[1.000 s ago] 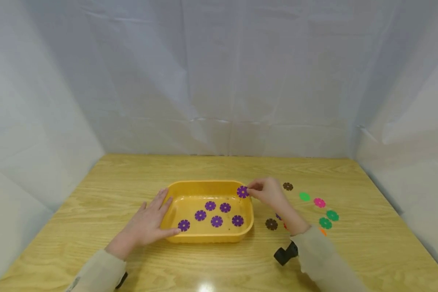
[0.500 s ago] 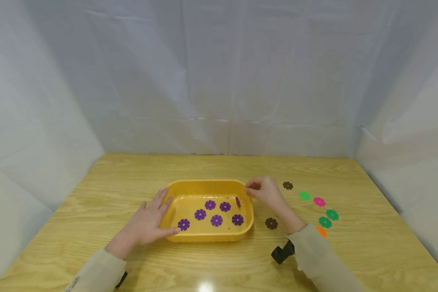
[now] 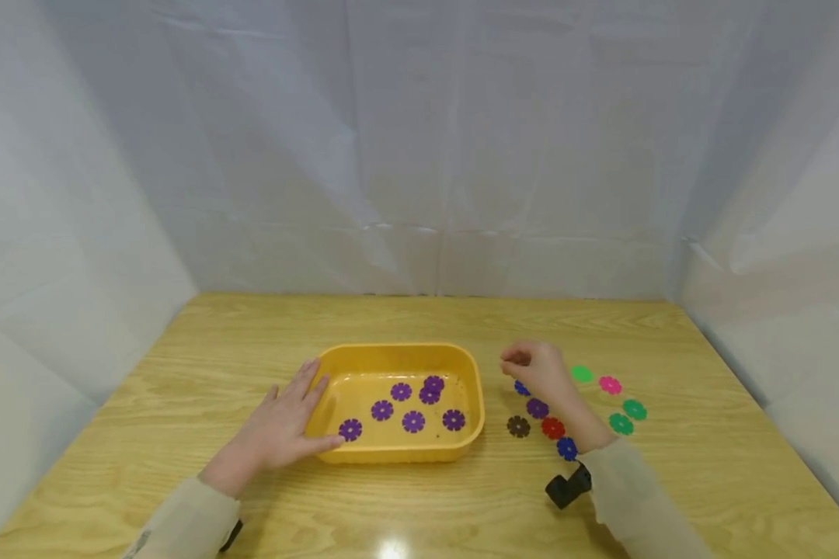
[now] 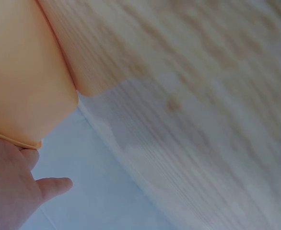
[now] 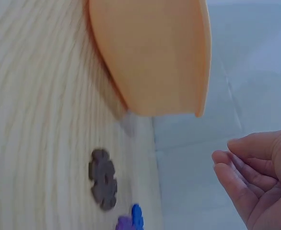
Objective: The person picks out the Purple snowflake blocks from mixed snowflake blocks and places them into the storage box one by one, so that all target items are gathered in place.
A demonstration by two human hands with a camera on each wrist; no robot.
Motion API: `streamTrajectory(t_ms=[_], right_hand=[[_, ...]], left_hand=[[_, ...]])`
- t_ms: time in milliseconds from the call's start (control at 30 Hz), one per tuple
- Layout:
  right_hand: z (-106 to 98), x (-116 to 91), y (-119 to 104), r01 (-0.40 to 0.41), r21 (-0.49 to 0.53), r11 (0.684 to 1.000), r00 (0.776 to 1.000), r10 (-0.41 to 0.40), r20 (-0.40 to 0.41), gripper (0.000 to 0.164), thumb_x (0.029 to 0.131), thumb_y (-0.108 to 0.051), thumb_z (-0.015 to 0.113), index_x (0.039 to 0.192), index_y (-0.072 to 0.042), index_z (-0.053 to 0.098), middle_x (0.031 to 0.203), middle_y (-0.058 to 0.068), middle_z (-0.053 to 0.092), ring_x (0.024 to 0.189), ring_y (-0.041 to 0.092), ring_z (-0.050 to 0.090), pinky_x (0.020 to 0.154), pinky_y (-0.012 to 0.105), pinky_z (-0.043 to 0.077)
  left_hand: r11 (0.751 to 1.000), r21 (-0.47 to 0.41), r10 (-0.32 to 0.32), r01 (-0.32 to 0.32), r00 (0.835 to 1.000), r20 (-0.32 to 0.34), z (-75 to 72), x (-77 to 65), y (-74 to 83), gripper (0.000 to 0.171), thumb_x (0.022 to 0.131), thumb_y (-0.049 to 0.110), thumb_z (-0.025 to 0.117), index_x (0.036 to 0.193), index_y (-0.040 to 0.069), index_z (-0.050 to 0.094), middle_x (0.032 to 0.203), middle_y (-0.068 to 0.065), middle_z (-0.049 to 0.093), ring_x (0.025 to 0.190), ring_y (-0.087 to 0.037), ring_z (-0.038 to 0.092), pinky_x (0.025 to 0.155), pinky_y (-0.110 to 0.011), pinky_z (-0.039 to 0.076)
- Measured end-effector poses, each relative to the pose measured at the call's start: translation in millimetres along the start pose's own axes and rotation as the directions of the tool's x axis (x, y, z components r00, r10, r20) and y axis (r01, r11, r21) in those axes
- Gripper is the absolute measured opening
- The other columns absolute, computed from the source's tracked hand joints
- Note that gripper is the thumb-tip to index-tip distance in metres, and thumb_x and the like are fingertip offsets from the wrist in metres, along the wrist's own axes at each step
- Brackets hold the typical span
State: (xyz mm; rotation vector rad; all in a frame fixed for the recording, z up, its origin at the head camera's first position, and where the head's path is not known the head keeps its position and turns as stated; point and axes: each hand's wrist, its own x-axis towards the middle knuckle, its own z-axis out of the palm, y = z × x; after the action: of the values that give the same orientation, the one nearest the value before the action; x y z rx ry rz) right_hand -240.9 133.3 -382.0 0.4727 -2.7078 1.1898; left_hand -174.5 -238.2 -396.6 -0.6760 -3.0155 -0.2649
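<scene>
A yellow plastic basin (image 3: 391, 456) stands on the wooden table with several purple notched flower discs (image 3: 413, 421) in it. Two of the discs overlap near its far right part. My left hand (image 3: 280, 431) rests on the basin's left end, fingers spread and fairly straight over the rim, thumb at the front rim. To the right of the basin, above the table, is my right hand (image 3: 544, 380), its fingers loosely bent and nothing between them. Under and beside it lie a purple disc (image 3: 537, 408), a red disc (image 3: 553, 428), a brown disc (image 3: 519, 426) and blue discs (image 3: 567, 448).
Farther right on the table (image 3: 252, 334) lie a light green disc (image 3: 583, 374), a pink disc (image 3: 610, 386) and two darker green discs (image 3: 621, 423). The right forearm covers part of this area. Pale sheeting (image 3: 419, 155) hangs behind and on both sides.
My right hand has let go of a purple disc, which dropped into the basin and now lies flat, overlapping another. The hand has moved right, away from the rim. My left hand stays put.
</scene>
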Motion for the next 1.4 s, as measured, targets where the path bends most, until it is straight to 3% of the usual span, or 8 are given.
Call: streamTrajectory(t_ms=[367, 700, 1067, 1400], right_hand=[[-14, -10, 31, -0.041, -0.031, 0.999, 0.999, 0.041, 0.012, 0.013, 0.08, -0.004, 0.062, 0.089, 0.005, 0.065, 0.08, 0.01, 0.063, 0.073, 0.023, 0.059, 0.064, 0.034, 0.05], [-23, -15, 40, -0.073, -0.114, 0.991, 0.993, 0.083, 0.083, 0.014, 0.079, -0.004, 0.062, 0.089, 0.005, 0.064, 0.078, 0.008, 0.062, 0.07, 0.02, 0.057, 0.06, 0.031, 0.049], [-24, -25, 49, -0.148, -0.164, 0.975, 0.951, 0.186, 0.248, 0.013, 0.075, -0.004, 0.067, 0.087, 0.0, 0.064, 0.074, 0.001, 0.059, 0.068, 0.014, 0.055, 0.06, 0.028, 0.049], [-24, -27, 51, -0.097, -0.173, 0.98, 0.932, 0.15, 0.331, 0.019, 0.072, -0.005, 0.07, 0.09, 0.001, 0.063, 0.078, 0.003, 0.059, 0.072, 0.016, 0.055, 0.063, 0.029, 0.048]], left_hand=[[1.0, -0.008, 0.003, -0.003, 1.0, -0.001, -0.6, -0.3, -0.3, 0.09, 0.079, 0.06, 0.049, 0.137, -0.004, 0.025, 0.145, -0.019, 0.002, 0.132, -0.033, 0.004, 0.095, -0.062, 0.017], [1.0, -0.006, -0.001, 0.001, 1.0, 0.001, 0.1, -0.7, -1.9, 0.09, 0.079, 0.061, 0.048, 0.136, -0.004, 0.026, 0.146, -0.018, 0.001, 0.132, -0.032, 0.003, 0.094, -0.062, 0.017], [1.0, -0.008, 0.006, -0.006, 1.0, 0.001, -1.3, -0.4, -0.1, 0.089, 0.079, 0.06, 0.049, 0.136, -0.004, 0.026, 0.146, -0.018, 0.002, 0.132, -0.032, 0.004, 0.094, -0.062, 0.018], [1.0, -0.014, 0.002, -0.002, 1.0, 0.006, -1.1, -0.3, -0.2, 0.089, 0.079, 0.06, 0.05, 0.136, -0.004, 0.027, 0.146, -0.018, 0.002, 0.132, -0.033, 0.003, 0.094, -0.063, 0.018]])
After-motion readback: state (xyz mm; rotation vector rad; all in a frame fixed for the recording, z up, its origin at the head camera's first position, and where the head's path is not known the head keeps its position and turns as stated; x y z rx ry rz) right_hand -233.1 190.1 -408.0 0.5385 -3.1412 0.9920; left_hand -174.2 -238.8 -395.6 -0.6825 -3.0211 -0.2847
